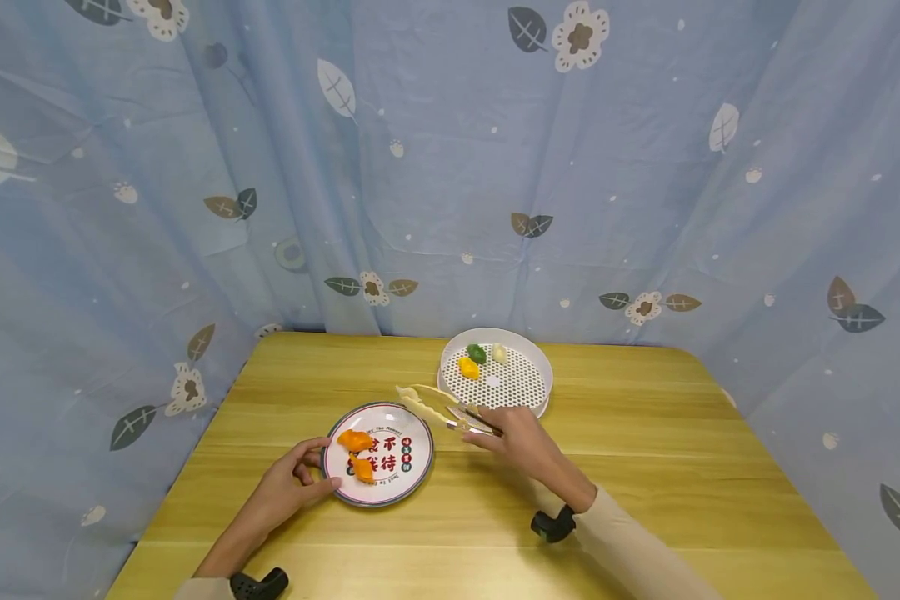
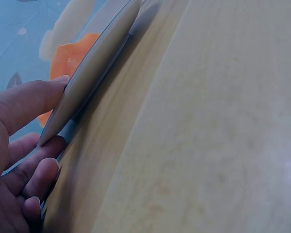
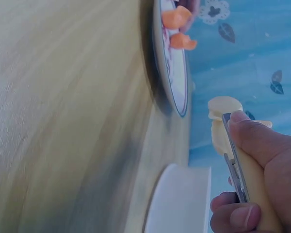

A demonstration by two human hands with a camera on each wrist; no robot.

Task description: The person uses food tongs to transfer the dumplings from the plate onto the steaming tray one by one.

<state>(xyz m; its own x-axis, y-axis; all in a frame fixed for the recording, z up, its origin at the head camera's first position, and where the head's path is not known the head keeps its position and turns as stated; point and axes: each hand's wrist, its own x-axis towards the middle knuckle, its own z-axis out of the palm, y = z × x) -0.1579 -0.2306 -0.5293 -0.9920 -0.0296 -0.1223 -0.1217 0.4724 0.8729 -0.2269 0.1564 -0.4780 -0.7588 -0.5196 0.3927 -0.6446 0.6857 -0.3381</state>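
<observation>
My left hand (image 1: 288,483) pinches the left rim of a round white plate (image 1: 399,493) with red characters, thumb on top and fingers at the edge below, as the left wrist view shows. On the plate lie two orange dumpling-shaped pieces, one (image 1: 355,441) behind the other (image 1: 362,469). Cream-and-metal tongs (image 1: 423,408) are gripped in my right hand (image 1: 512,433), their tips pointing left above the table near the plate's far edge. No piece is visible between the tips. In the right wrist view, the thumb presses the tongs' handle (image 3: 254,189).
Behind my right hand stands a round white tray (image 1: 521,387) with a perforated base. It holds a yellow piece (image 1: 468,367), a green piece (image 1: 477,353) and a pale piece (image 1: 499,353). A blue patterned curtain (image 1: 450,167) surrounds the wooden table (image 1: 645,433).
</observation>
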